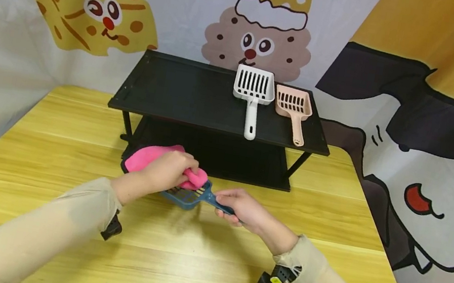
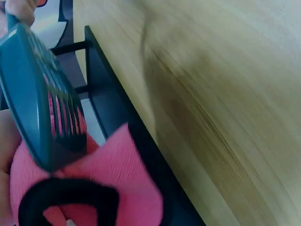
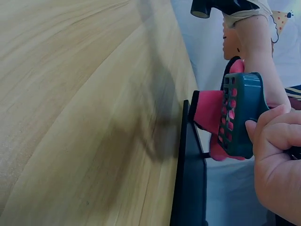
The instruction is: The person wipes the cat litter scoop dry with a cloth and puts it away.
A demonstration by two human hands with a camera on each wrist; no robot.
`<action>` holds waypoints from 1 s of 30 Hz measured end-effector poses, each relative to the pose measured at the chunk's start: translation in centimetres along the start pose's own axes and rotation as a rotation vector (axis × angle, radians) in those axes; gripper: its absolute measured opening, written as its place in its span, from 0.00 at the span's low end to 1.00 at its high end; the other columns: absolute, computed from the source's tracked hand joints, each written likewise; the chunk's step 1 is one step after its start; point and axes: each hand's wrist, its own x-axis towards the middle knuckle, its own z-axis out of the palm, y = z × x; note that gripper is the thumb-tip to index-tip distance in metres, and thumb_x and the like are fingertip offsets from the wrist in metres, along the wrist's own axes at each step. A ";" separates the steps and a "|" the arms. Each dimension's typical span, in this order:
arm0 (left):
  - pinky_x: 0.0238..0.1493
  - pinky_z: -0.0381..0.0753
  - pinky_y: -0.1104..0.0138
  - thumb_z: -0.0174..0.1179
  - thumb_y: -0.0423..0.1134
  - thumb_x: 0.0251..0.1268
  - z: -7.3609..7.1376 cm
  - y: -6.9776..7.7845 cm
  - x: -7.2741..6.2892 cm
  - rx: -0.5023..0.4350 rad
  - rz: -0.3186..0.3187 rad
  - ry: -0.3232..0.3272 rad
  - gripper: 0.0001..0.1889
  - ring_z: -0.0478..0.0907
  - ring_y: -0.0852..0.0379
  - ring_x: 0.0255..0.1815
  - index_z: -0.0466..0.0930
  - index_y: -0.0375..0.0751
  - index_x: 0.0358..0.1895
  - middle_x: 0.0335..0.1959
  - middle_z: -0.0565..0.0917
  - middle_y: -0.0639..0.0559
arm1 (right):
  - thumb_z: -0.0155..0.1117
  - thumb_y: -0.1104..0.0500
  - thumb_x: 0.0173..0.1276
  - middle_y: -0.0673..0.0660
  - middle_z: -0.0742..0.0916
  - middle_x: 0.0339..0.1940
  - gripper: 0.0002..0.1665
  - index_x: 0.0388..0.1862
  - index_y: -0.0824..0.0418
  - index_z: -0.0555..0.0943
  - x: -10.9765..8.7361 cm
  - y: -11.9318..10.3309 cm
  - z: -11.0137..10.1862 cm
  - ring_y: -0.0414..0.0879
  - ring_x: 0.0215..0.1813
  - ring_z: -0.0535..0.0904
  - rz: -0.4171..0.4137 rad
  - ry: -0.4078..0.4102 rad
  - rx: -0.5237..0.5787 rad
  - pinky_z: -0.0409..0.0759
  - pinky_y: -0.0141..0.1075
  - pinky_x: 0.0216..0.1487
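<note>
My right hand (image 1: 242, 209) grips the handle of a dark blue-green slotted litter scoop (image 1: 188, 199), held above the table in front of the shelf. In my left hand (image 1: 168, 169) is a bunched pink cloth (image 1: 148, 156), pressed against the scoop's slotted head. Part of the cloth hangs down past the scoop, and a dark edge runs along it. Through the slots, pink shows in the right wrist view, where the scoop (image 3: 244, 115) appears side-on with the right hand (image 3: 277, 150) at its handle. The left hand hides much of the scoop's bowl in the head view.
A black two-tier shelf (image 1: 186, 89) stands at the back of the wooden table (image 1: 188, 265). On its top tier lie a white slotted scoop (image 1: 254, 93) and a smaller pale pink one (image 1: 293, 105), handles toward me. A cartoon-print curtain (image 1: 178, 3) hangs behind.
</note>
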 end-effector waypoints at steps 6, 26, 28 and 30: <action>0.29 0.71 0.67 0.62 0.24 0.48 -1.0 -1.9 -0.5 -0.081 -0.120 0.070 0.08 0.70 0.57 0.24 0.79 0.42 0.24 0.24 0.80 0.52 | 0.43 0.61 0.74 0.47 0.75 0.18 0.22 0.57 0.76 0.70 -0.3 0.2 -0.3 0.34 0.10 0.59 0.004 -0.017 0.001 0.56 0.24 0.12; 0.35 0.73 0.69 0.50 0.44 0.70 -2.0 -5.4 -2.4 -0.645 -0.565 -0.007 0.16 0.72 0.56 0.32 0.72 0.34 0.51 0.34 0.75 0.44 | 0.40 0.60 0.76 0.46 0.76 0.18 0.23 0.60 0.76 0.65 -0.7 0.8 -2.1 0.32 0.11 0.62 -0.016 0.054 0.139 0.59 0.22 0.13; 0.37 0.74 0.69 0.48 0.45 0.71 -1.9 -5.3 -2.5 -0.705 -0.620 -0.031 0.19 0.73 0.57 0.33 0.70 0.32 0.55 0.37 0.75 0.44 | 0.38 0.59 0.76 0.46 0.76 0.18 0.22 0.60 0.74 0.65 -0.6 0.9 -2.1 0.33 0.11 0.62 -0.035 0.104 0.170 0.60 0.23 0.13; 0.37 0.76 0.70 0.47 0.45 0.72 -1.6 -4.9 -2.4 -0.799 -0.670 -0.044 0.21 0.74 0.59 0.33 0.68 0.30 0.58 0.37 0.76 0.45 | 0.38 0.59 0.77 0.46 0.76 0.19 0.22 0.60 0.73 0.65 -0.3 0.9 -1.6 0.33 0.11 0.63 -0.066 0.163 0.186 0.60 0.24 0.14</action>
